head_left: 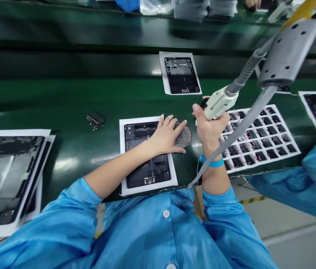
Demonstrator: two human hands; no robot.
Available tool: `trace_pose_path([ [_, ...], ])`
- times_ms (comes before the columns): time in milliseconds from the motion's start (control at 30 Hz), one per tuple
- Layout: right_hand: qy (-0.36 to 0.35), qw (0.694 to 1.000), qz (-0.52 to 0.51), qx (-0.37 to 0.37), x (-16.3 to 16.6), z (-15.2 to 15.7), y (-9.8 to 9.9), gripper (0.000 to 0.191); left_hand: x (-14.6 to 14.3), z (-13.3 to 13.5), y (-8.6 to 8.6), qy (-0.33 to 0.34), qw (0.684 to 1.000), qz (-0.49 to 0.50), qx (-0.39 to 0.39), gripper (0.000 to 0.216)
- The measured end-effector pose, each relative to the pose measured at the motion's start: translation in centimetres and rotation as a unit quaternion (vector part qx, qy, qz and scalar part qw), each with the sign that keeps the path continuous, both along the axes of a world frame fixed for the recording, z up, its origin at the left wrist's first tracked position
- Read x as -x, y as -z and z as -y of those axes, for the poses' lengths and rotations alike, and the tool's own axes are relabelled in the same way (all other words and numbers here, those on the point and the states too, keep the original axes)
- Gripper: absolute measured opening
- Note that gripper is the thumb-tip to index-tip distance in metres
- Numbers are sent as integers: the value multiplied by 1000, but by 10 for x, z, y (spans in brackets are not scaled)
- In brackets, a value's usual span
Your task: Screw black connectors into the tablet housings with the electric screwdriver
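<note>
My left hand (165,137) lies with its fingers spread over the right side of a dark tablet housing (138,170) on a white sheet. Its fingertips touch or overlap a round grey dish (185,136) with a speckled, grainy surface; whether they pick at anything in it is hidden. My right hand (210,129) is wrapped round a cream-coloured pistol-like tool (221,102) fed by a grey corrugated hose (247,71). The tool is raised just right of the dish, and its tip is hard to make out. A blue wrist strap (216,163) circles my right wrist.
A sheet with rows of small dark parts (261,138) lies to the right, crossed by a grey cable (238,130). Stacked tablet housings (9,179) sit at left, near a small loose dark part (95,119). Another housing (182,74) lies behind. A co-worker's blue sleeve (300,183) is at right.
</note>
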State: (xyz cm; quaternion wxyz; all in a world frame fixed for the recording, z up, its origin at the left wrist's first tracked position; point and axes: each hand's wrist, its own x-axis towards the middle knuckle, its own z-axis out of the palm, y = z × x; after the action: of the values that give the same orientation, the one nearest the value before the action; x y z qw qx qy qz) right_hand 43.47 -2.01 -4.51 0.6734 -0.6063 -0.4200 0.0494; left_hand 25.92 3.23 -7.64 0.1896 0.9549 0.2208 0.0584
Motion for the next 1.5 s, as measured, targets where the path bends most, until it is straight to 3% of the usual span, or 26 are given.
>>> trace_pose_path([
  [100,-48,998,-29,1,5,3,-2,51,35,-3,3,-20,998,52,-6,115],
  [267,-136,987,-79,21,19,4,0,59,117,-45,18,-183,977,109,-22,69],
  [367,-167,983,-68,25,27,6,-1,56,137,-64,32,-199,971,133,-4,56],
  [567,-185,982,-23,38,35,6,-12,56,129,-69,40,-171,972,162,14,42],
  [700,-154,988,-3,11,40,-8,-16,73,130,-68,38,-164,969,186,19,37],
  [833,-70,997,1,-41,40,-36,0,69,130,-66,34,-165,966,195,32,34],
  [933,-60,996,9,-72,36,-51,21,62,129,-64,30,-164,967,192,38,34],
  [1033,-46,997,12,-56,36,-55,33,66,128,-63,28,-168,967,185,47,34],
  [1133,-34,999,13,-39,40,-54,35,71,128,-63,28,-168,967,186,50,35],
  [1367,-43,997,-7,-65,42,-56,36,60,127,-62,31,-168,966,193,50,35],
  [1500,-34,998,-8,-42,42,-55,36,66,127,-61,30,-172,965,188,53,35],
])
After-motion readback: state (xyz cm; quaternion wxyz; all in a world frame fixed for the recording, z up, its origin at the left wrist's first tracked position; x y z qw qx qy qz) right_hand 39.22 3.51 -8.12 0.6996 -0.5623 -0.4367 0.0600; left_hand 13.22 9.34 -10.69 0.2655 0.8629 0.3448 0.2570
